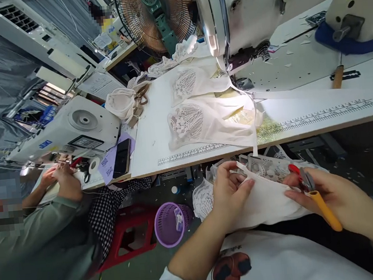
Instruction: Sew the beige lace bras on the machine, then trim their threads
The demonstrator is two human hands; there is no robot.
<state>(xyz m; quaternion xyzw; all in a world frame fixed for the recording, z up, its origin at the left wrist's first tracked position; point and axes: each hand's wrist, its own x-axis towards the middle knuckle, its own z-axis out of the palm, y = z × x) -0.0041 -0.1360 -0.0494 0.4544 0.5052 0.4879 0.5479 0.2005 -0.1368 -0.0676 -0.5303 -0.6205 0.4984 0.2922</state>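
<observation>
A: Biggest thing up there, well above both hands: the white sewing machine (260,16), a yellow warning triangle on its head, standing on the counter (318,115), whose ruler scale runs along the front edge.

B: And lying on that counter, beyond the hands, finished cream lace garments (204,116), with a strap trailing off the edge toward the lap.

A: Now the piece in hand: a cream fabric piece (266,200) with lace trim, held over the lap just below the counter's edge, between the two hands.

B: Left hand (230,190) has a closed grip on its left end, thumb on top, fingers curled under. Right hand (335,199) pinches the right edge while its grip also carries yellow-handled thread snips (315,198), red at the blade end, lying across the fingers.

A: How would it handle?

B: Light, limp and soft, I'd judge, draping wherever unsupported. The lace looks snag-prone, so the plain hemmed edge seems the safer hold, stretched between both hands.

A: Off to the left hand's far side?

B: A co-worker's hands (61,179) at a second machine (71,132), with blue lettering that reads like "JUKI", though small. A dark phone (122,158) rests beside a lilac slip bearing a QR code; the text is too small. A purple basket (171,224) sits on the floor below.
</observation>
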